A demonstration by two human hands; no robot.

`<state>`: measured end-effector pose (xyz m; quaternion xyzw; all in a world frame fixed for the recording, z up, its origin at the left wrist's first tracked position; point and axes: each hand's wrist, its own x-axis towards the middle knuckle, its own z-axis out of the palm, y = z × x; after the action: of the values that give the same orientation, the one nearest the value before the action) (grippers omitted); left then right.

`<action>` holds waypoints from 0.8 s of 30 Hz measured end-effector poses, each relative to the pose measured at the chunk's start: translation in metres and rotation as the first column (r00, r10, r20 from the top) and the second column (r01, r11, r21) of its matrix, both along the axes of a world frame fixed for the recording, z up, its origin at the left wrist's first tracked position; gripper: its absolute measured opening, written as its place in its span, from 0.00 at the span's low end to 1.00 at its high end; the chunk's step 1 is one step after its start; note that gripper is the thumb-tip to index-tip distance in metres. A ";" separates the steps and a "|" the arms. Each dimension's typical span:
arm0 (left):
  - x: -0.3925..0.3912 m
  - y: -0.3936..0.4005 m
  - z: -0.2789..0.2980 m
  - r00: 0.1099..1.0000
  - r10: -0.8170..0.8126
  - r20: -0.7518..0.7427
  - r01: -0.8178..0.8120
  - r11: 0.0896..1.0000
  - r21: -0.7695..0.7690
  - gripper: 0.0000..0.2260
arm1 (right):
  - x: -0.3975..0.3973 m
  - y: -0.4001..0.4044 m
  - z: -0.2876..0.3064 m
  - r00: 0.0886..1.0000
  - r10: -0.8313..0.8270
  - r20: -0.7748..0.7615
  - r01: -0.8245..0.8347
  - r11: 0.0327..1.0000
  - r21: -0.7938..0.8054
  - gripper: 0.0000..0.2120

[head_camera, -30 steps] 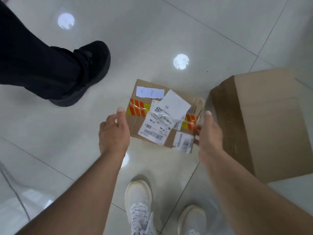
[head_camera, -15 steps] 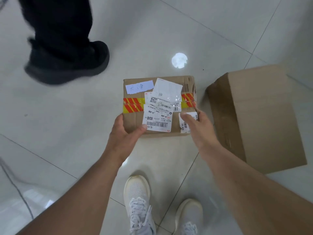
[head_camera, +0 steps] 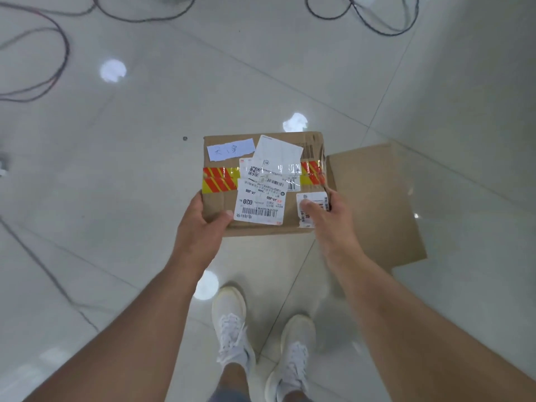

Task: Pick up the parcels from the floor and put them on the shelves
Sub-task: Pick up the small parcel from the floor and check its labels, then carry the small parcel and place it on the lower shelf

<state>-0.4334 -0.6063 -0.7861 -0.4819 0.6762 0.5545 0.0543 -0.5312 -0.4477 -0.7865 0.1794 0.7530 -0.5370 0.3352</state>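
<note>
A small brown cardboard parcel (head_camera: 223, 203) with white labels and red-yellow striped tape is held above the floor, in front of me. My left hand (head_camera: 200, 227) grips its near left corner, thumb on top. My right hand (head_camera: 329, 219) grips its near right corner, thumb lying on a white label. A second, larger plain cardboard parcel (head_camera: 374, 198) lies on the floor to the right, partly hidden behind the held parcel and my right arm. No shelves are in view.
Glossy white floor tiles (head_camera: 116, 198) surround me. Dark cables (head_camera: 43, 68) loop across the floor at the far left, and more cables (head_camera: 377, 21) at the top. My two white shoes (head_camera: 232, 323) stand below the parcel.
The small parcel has come up off the floor in both hands. The other person's black shoe and trouser leg have left the view, and cables now show at the top.
</note>
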 end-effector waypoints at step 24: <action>0.067 0.071 0.291 0.800 -0.550 -0.239 0.539 0.834 -0.118 0.17 | 0.160 0.105 0.305 0.827 -0.499 -0.259 0.521 0.853 0.020 0.19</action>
<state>-0.3667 -0.5356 -0.4955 -0.1906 0.7991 0.5594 0.1104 -0.3707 -0.3423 -0.4812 0.3215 0.7365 -0.5903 0.0760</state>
